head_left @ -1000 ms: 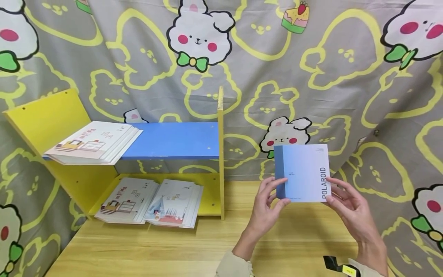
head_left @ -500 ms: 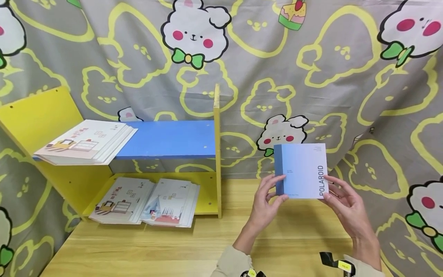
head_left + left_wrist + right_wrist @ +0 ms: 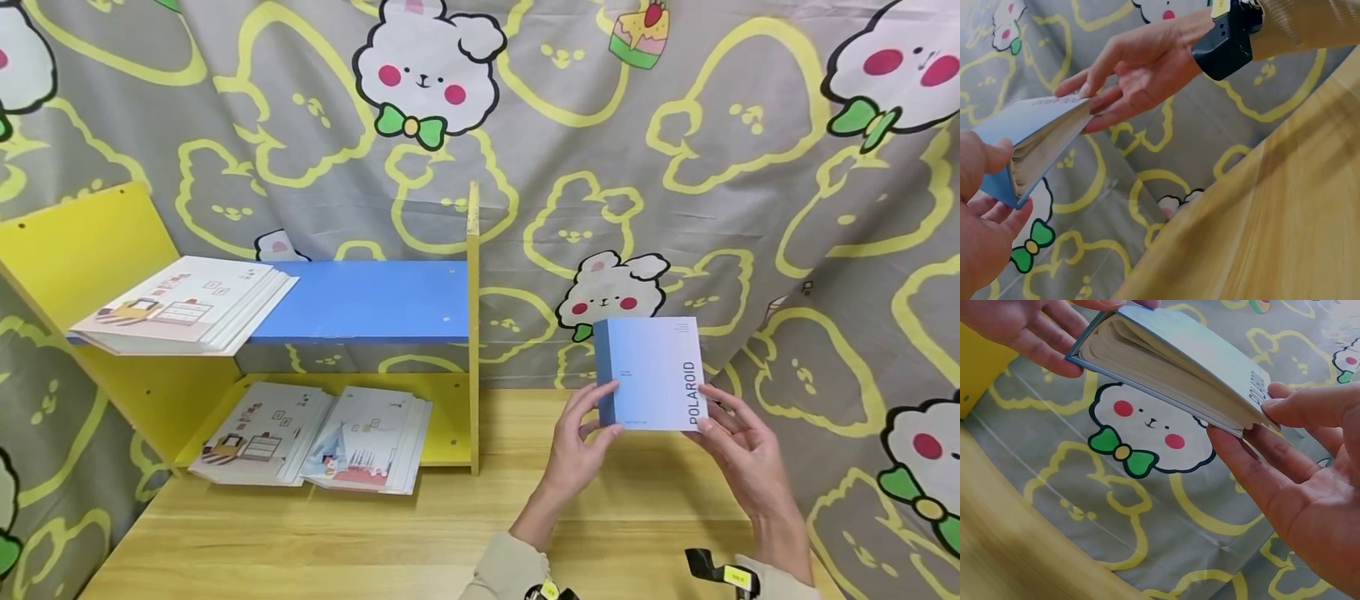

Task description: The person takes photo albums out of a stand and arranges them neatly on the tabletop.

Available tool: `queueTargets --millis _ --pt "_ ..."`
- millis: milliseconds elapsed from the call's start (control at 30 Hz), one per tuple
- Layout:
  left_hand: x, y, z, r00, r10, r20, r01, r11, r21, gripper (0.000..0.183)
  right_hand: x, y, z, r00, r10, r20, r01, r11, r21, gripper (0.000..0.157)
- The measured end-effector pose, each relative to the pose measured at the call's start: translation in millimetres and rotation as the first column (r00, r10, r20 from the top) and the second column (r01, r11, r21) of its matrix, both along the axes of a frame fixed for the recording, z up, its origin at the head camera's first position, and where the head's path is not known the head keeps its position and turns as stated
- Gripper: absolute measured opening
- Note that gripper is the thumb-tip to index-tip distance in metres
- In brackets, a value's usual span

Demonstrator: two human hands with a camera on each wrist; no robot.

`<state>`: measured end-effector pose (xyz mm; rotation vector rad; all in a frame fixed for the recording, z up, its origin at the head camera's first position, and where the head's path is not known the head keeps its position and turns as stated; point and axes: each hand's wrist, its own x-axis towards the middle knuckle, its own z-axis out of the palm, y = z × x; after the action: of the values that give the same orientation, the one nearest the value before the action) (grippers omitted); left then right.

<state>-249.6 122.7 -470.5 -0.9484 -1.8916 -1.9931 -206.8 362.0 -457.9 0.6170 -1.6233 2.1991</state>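
Both hands hold up a small, thick photo album with a pale blue-to-lilac cover marked POLAROID, above the right part of the table in the head view. My left hand pinches its darker blue spine side, thumb in front. At the opposite edge, near the lettering, my right hand grips it between thumb and fingers. The right wrist view shows the album's page block slightly fanned between the covers. In the left wrist view the left thumb lies on the spine end of the cover.
At left stands a yellow shelf unit with a blue upper board. A stack of white illustrated books lies on that board, jutting past its front. Two more stacks lie below. A patterned curtain hangs behind the wooden table.
The album has turned slightly, its cover looking narrower, and the right hand has shifted a little left with it. Both hands keep their hold. The head view has moved slightly.
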Motion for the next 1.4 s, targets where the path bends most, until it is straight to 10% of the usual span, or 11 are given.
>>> queueTargets --millis 1400 --pt "-16.6 25.6 -32.0 0.976 0.005 0.219 -0.017 0.998 0.052 0.053 -14.4 5.1 -30.0 0.985 -0.092 0.145 0.106 0.990 -0.090 0.045"
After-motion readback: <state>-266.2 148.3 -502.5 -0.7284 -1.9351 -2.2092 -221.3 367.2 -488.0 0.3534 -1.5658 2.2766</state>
